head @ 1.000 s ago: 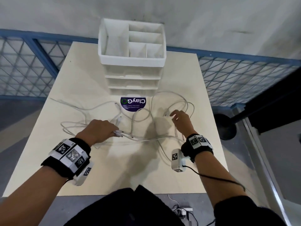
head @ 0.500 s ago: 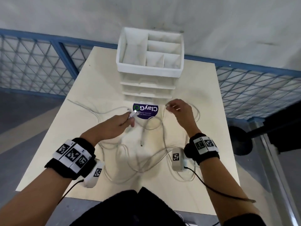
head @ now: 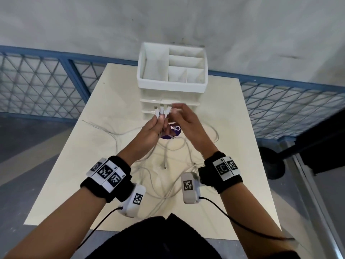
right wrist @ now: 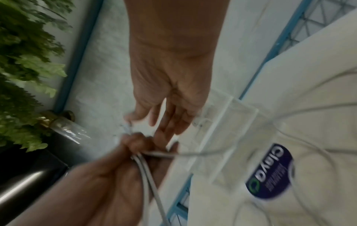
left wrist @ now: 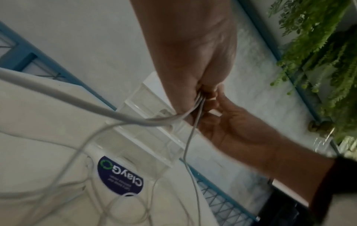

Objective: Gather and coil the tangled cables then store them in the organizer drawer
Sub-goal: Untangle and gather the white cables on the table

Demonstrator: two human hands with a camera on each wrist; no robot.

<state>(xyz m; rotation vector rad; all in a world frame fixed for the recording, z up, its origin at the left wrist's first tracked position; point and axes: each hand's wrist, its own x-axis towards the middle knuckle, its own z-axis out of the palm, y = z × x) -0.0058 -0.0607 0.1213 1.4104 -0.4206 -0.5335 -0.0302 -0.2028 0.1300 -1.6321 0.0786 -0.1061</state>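
My left hand [head: 155,124] is raised over the table and grips three white cable plug ends [head: 160,111], which stick up side by side from its fist. Their cords [left wrist: 135,120] hang from that fist [left wrist: 193,64] to the tangle of white cables [head: 165,161] on the table. My right hand [head: 186,120] is close beside it, fingers nearly straight [right wrist: 170,119], thumb by the plug tips [right wrist: 126,126]. The white organizer [head: 171,86] stands at the far table edge with its drawers [head: 190,101] closed. My left fist [right wrist: 123,165] shows cords running out below it.
A round purple sticker [head: 175,129] lies in front of the organizer. The cream table [head: 84,165] is ringed by a blue mesh railing [head: 37,81]. A black stand base [head: 272,165] sits on the floor at right. Green plants [left wrist: 328,45] hang nearby.
Both hands rose from the table and came together in front of the organizer. The left hand now holds three plug ends; the right hand brought its cable end over to them.
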